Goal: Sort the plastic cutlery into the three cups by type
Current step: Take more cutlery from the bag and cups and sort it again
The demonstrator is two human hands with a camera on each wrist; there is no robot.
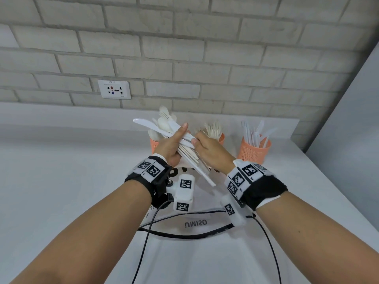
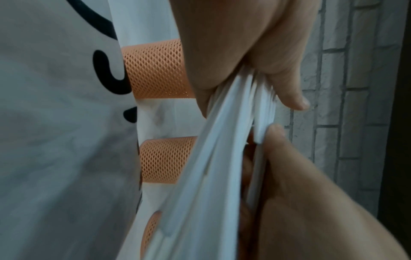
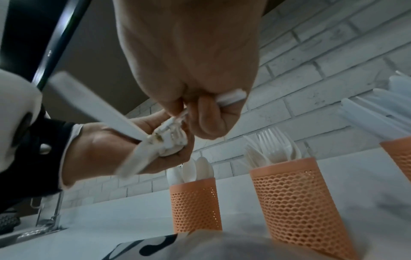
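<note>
At centre of the head view, the left hand (image 1: 171,147) grips a mixed bundle of white cutlery (image 1: 176,136), fingers curled round the handles, the heads fanned toward the upper left. The right hand (image 1: 209,150) is closed on the handle end of one piece in that bundle, pinching it between thumb and fingers; which type it is cannot be told, as the right wrist view shows only a handle stub. Step in hand, by my judgement: drawing a single piece out for sorting. Next move calls for a clean pull along the handle's length, so neighbouring pieces do not slide out with it, then identifying the head and dropping it in the matching cup.

Three orange mesh cups stand in a row behind the hands: the spoon cup (image 3: 195,202) left, the fork cup (image 3: 291,202) centre, the knife cup (image 1: 253,151) right, each already part filled.

Surface: a white counter (image 1: 61,171), with a white printed bag (image 1: 194,224) lying below the hands. Behind, a whitewashed brick wall (image 1: 184,48) carries a wall socket (image 1: 114,89) at left.
</note>
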